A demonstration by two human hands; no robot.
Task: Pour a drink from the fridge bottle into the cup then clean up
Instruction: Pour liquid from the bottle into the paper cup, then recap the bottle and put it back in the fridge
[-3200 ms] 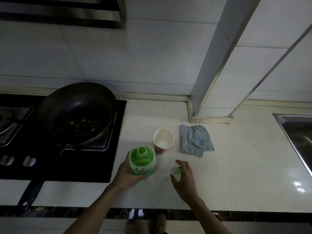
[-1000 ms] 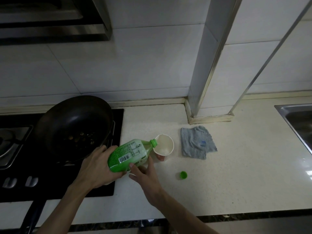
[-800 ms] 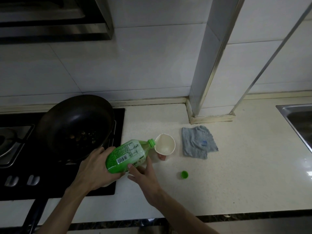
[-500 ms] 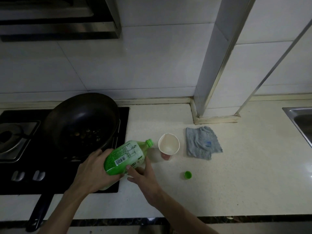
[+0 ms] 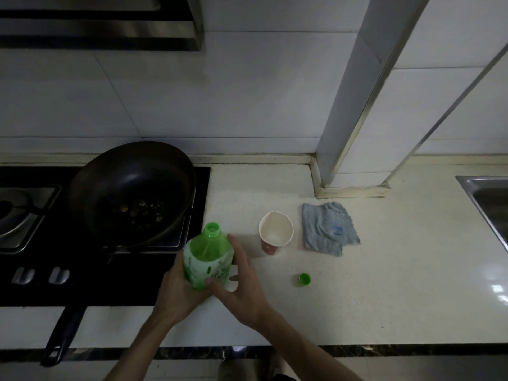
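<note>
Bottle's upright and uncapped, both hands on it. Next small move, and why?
Probably free the right hand and reach for the green cap lying loose on the counter, while the left hand steadies the green bottle. Its mouth is open, and the cup seems to hold a little liquid, so pouring looks done.

Two bare forearms entering from the lower edge, no sleeves, no watch, no rings or bands visible. Left hand (image 5: 176, 294) and right hand (image 5: 243, 291) uncovered, no gloves. Slender wrists, long fingers (image 5: 239, 251), short nails (detail dim in the low light). Below the counter edge, toes of two dull grey-brown shoes (image 5: 233, 368), and a scrap of dark clothing (image 5: 283, 377) at the very bottom.
</note>
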